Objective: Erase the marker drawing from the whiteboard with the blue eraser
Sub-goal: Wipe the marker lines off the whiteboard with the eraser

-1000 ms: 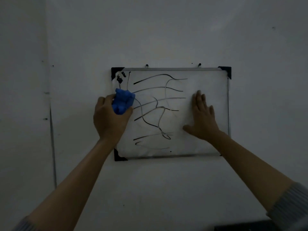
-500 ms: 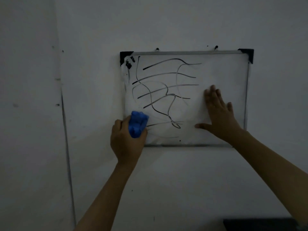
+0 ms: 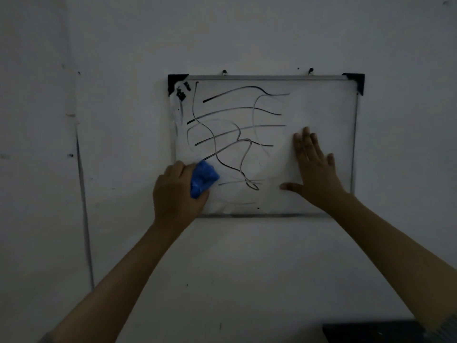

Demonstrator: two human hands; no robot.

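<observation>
1. Dim grey wall fills my view, with a small framed whiteboard hanging on it from two hooks, just right of centre.
2. Black marker drawing covers the board's left and middle: several long sideways strokes crossed by looping vertical ones, with a dark smudge at the top left corner.
3. I see the left hand at the board's lower left corner, fingers curled tightly around the blue eraser, which presses on the board surface at the left end of the lowest strokes.
4. Compared with half a second ago, the eraser sits a touch further right and up, in over the board face rather than at its left edge; a second ago it was high up near the top left corner.
5. Right hand lies flat and fully spread on the bare right part of the board, holding nothing, thumb stretched left; its place on the board matches the earlier frames.
6. Faint lowest strokes look paler and shorter than a second ago.
7. Dark object shows at the bottom right edge; I cannot tell what it is.
</observation>
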